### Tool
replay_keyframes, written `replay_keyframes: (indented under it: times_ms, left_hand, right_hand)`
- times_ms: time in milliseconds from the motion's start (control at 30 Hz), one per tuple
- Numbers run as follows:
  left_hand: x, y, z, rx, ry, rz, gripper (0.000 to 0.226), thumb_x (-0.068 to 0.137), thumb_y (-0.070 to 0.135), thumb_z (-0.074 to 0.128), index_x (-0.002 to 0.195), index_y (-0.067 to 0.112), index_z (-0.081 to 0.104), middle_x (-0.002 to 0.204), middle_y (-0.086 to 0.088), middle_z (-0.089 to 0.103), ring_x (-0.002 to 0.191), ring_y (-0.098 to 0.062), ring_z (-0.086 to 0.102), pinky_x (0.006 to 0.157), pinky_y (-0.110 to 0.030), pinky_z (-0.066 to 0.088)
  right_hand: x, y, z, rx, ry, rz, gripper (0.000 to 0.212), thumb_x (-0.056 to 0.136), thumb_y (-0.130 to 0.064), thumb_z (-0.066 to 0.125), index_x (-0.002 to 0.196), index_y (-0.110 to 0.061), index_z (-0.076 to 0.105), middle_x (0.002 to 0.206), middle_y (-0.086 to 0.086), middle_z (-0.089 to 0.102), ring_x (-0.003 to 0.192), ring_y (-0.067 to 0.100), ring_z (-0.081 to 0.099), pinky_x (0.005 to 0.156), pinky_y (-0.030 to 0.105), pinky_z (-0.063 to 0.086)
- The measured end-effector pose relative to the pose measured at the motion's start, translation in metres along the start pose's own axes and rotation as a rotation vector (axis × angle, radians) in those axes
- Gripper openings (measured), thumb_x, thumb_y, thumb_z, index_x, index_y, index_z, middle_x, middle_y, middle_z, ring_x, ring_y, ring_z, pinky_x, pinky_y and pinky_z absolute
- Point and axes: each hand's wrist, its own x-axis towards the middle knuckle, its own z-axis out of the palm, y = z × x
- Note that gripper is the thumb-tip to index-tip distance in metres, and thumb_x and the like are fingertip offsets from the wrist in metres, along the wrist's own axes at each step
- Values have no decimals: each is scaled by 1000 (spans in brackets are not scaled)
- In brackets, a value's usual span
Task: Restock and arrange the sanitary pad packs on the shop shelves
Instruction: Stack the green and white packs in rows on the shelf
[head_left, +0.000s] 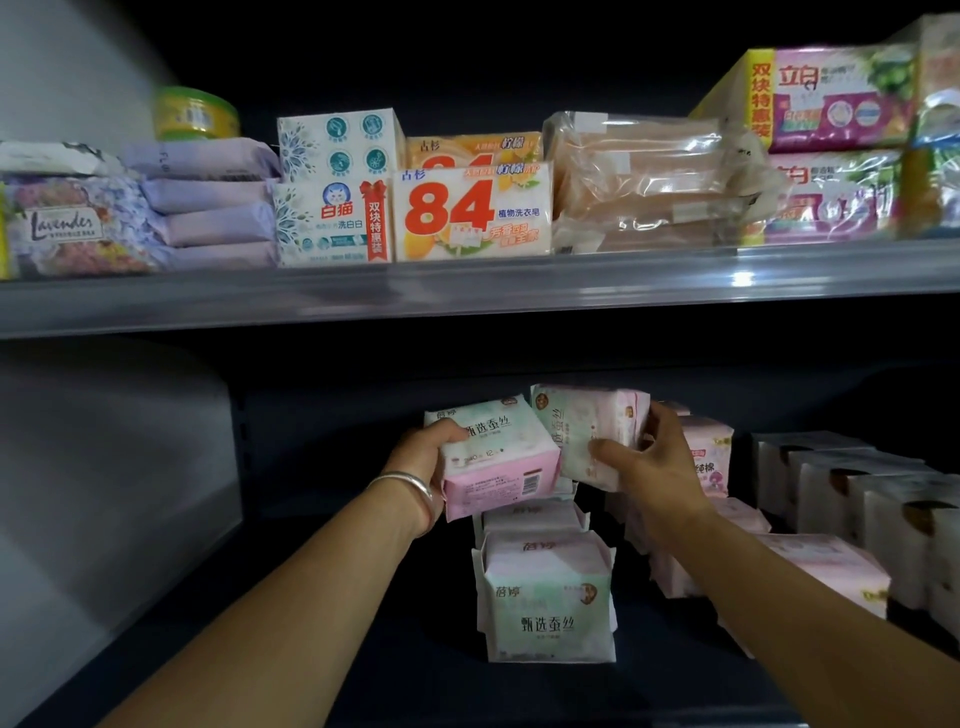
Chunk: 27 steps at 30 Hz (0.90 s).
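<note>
My left hand (423, 470) grips a mint-and-pink sanitary pad pack (501, 457) by its left side, held above the lower shelf. My right hand (652, 460) grips a second, tilted pad pack (582, 428) just to the right, thumb on its front face. The two packs touch at their inner edges. Below them a row of matching packs (548, 608) stands upright on the dark lower shelf (363, 649), front to back. A row of pink pad packs (826, 566) runs beside it on the right, partly hidden by my right forearm.
White boxed packs (883, 493) fill the lower shelf's right end. The upper shelf (467, 291) carries lavender packs (208, 202), soap boxes (467, 213) and clear-wrapped bars (649, 182). A grey side panel (104, 493) closes the left. Bare dark shelf lies left of the pad row.
</note>
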Motion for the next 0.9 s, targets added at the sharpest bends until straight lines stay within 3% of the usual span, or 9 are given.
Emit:
replay_keyframes:
  times_ms: [100, 167, 233, 333, 400, 567, 667, 800, 900]
  left_hand:
    - [3, -1, 1, 25, -8, 69, 19, 79, -3, 56, 94, 6, 65, 81, -15, 71, 67, -28, 69, 56, -38, 57]
    - [7, -1, 1, 20, 3, 151, 30, 74, -10, 59, 100, 5, 63, 81, -16, 68, 69, -30, 68, 65, -44, 56]
    - [13, -3, 1, 17, 17, 225, 54, 69, -19, 61, 113, 11, 54, 94, -10, 65, 81, -28, 64, 70, -43, 55]
    - [23, -12, 6, 119, -28, 290, 78, 65, -29, 58, 125, 19, 46, 101, -2, 59, 88, -20, 59, 66, -32, 51]
    - [31, -21, 7, 156, -74, 286, 81, 64, -31, 57, 127, 19, 47, 103, -3, 59, 90, -21, 59, 67, -32, 51]
    - [45, -38, 1, 291, -228, 227, 81, 67, -30, 56, 130, 20, 49, 111, -9, 61, 97, -23, 62, 69, -30, 56]
    - [46, -38, 0, 334, -237, 250, 87, 68, -30, 54, 134, 25, 43, 116, -1, 58, 98, -17, 60, 70, -24, 55]
    - [43, -34, -1, 422, -220, 284, 95, 70, -26, 60, 142, 27, 28, 118, 7, 49, 99, -15, 56, 75, -23, 50]
    - [44, -35, -6, 499, -230, 253, 86, 71, -18, 67, 138, 25, 35, 112, -1, 59, 96, -17, 60, 74, -24, 52]
  right_hand:
    - [3, 1, -2, -40, 29, -4, 42, 78, 2, 70, 101, -24, 47, 95, 7, 58, 85, 21, 64, 77, 44, 57]
    - [7, -1, -5, -98, 63, -23, 39, 78, -2, 70, 90, -29, 44, 90, 6, 55, 84, 24, 62, 75, 43, 56]
    - [9, -2, -8, -151, 93, -62, 37, 80, -3, 69, 94, -24, 42, 83, 1, 50, 77, 19, 57, 66, 34, 52]
    - [12, -2, -13, -212, 99, -101, 41, 80, -1, 68, 103, -19, 39, 79, -2, 46, 69, 12, 52, 56, 24, 42]
    - [13, -1, -16, -248, 110, -114, 45, 78, -1, 69, 104, -21, 38, 85, 1, 49, 72, 12, 53, 59, 25, 45]
    - [17, 4, -26, -252, 163, -102, 52, 76, -1, 71, 109, -24, 37, 105, 16, 53, 92, 30, 58, 81, 41, 53]
    - [17, 8, -29, -233, 157, -98, 53, 76, 0, 71, 109, -26, 38, 111, 22, 53, 99, 34, 59, 82, 44, 55]
    - [15, 8, -32, -186, 157, -91, 54, 77, 1, 70, 112, -25, 39, 93, 6, 53, 86, 23, 60, 81, 44, 55]
    - [13, 5, -34, -157, 149, -91, 54, 79, 3, 68, 116, -23, 38, 91, -2, 52, 83, 14, 59, 78, 39, 55]
